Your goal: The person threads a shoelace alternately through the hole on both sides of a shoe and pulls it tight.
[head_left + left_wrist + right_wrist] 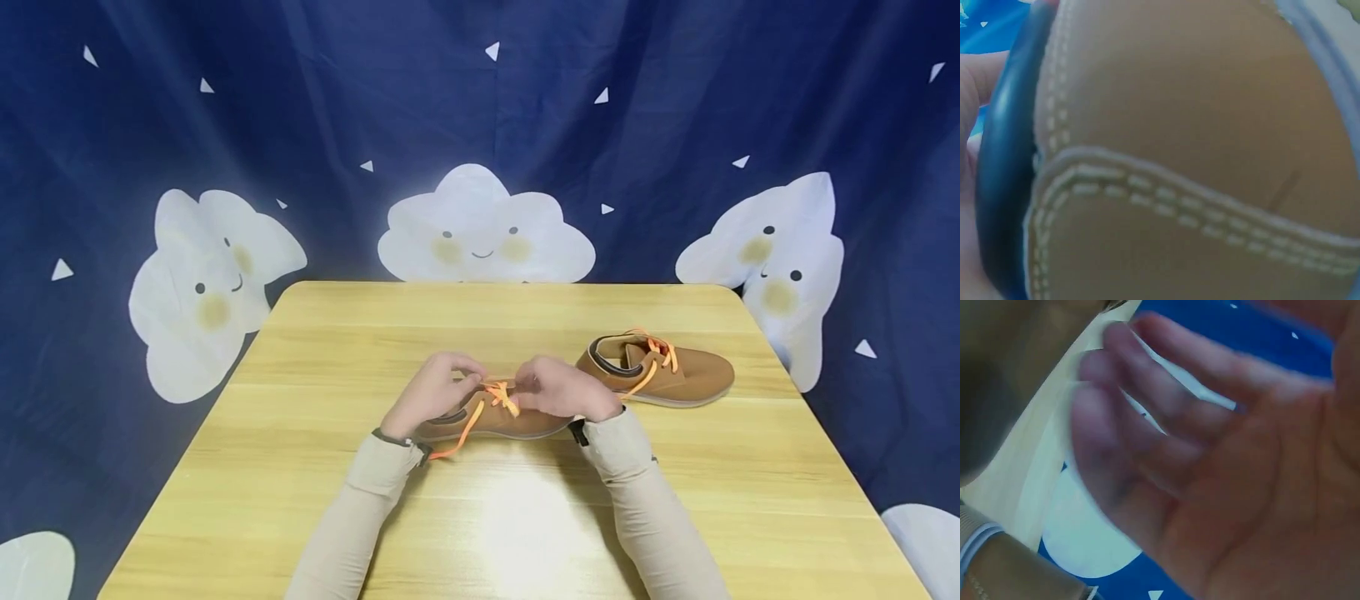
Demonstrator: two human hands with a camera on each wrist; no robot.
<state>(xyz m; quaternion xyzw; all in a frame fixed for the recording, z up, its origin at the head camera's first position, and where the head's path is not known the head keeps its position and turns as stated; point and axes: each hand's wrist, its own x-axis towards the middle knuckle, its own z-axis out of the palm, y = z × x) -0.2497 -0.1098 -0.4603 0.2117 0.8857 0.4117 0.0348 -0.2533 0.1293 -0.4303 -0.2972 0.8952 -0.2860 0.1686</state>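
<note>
A tan shoe (517, 427) lies on its sole between the two hands, toe to the right. Its orange shoelace (504, 397) is looped in a bow, one end trailing down past the heel side. My left hand (433, 392) pinches the lace from the left with thumb and forefinger. From the right, my right hand (561, 387) grips the lace beside the knot, its fingertips partly hidden. Stitched tan leather (1197, 94) of the shoe fills the left wrist view. In the right wrist view, the palm and curled fingers of the right hand (1210, 469) show blurred.
A second tan shoe (690, 377) with orange laces sits to the right and slightly behind, toe to the right. Both shoes are on a light wooden table (300, 492). Behind it hangs a dark blue curtain (315, 108) with white clouds.
</note>
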